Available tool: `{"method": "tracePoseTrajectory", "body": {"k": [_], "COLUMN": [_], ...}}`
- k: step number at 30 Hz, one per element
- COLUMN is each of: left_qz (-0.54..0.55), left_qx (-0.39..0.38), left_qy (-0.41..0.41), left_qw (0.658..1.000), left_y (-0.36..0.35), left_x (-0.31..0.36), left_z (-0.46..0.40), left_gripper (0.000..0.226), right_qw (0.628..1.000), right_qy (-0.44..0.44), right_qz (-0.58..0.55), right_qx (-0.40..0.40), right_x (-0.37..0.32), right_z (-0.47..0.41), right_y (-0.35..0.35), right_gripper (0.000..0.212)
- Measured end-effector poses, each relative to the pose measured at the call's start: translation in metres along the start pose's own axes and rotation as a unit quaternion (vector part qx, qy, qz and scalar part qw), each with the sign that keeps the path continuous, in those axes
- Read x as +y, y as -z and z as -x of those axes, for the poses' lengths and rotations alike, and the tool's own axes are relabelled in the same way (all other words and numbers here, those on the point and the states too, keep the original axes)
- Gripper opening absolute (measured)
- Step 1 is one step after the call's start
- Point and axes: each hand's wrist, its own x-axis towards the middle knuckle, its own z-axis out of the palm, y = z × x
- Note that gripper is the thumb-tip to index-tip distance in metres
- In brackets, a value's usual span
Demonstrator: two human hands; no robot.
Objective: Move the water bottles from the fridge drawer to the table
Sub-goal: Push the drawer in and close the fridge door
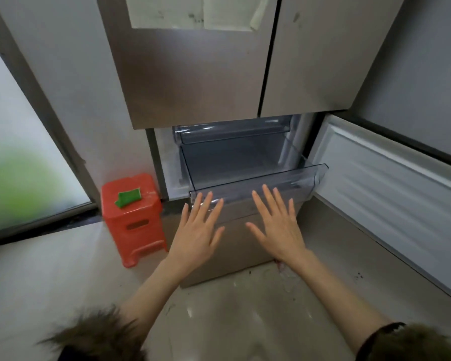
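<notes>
Both flat, released: left hand (pixel 197 230) and right hand (pixel 277 225) against the pulled-out fridge drawer (pixel 284 182).

Orange plastic stool (pixel 133 217) left of fridge, green scrap (pixel 128 198) on top; frosted window (pixel 18 162) far left.

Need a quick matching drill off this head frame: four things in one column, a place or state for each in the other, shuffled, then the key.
Things
1. clear drawer
2. red stool
3. green piece
4. lower fridge door

Places or states
A. swung open on the right
B. lying on top of the stool
C. pulled out, no bottles visible inside
D. on the floor left of the fridge

Pairs: 1-C, 2-D, 3-B, 4-A

Both hands, left hand and right hand, are flat with straight fingers at the drawer's front.
</notes>
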Motion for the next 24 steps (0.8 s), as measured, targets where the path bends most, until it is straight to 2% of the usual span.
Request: {"method": "tracePoseTrajectory", "body": {"k": [4,9,14,18,22,24], "left_qz": [-0.03,-0.084,-0.159,-0.172,-0.179,-0.186], "left_qx": [-0.007,-0.018,-0.008,0.002,-0.003,-0.022], "left_qy": [0.001,0.044,0.072,0.076,0.097,0.11], "left_qw": [1.0,0.995,0.985,0.982,0.979,0.976], "left_y": [-0.041,-0.075,-0.105,-0.112,-0.109,-0.104], "left_x": [0.012,0.025,0.033,0.031,0.022,0.016], "left_z": [-0.049,-0.095,-0.107,-0.109,-0.123,-0.136], "left_gripper": [0.063,0.065,0.067,0.071,0.091,0.094], "right_qw": [0.999,0.997,0.994,0.99,0.987,0.986], "right_qy": [0.007,0.029,0.108,0.142,0.158,0.165], "right_qz": [0.003,-0.011,0.012,0.014,0.009,0.013], "right_qx": [-0.041,-0.069,0.003,0.013,0.012,0.011], "right_x": [0.047,0.086,0.126,0.137,0.137,0.138], "right_z": [-0.042,-0.087,-0.113,-0.121,-0.14,-0.155], "right_y": [-0.028,-0.053,-0.077,-0.092,-0.096,-0.094], "right_gripper": [0.071,0.072,0.082,0.094,0.093,0.091]}}
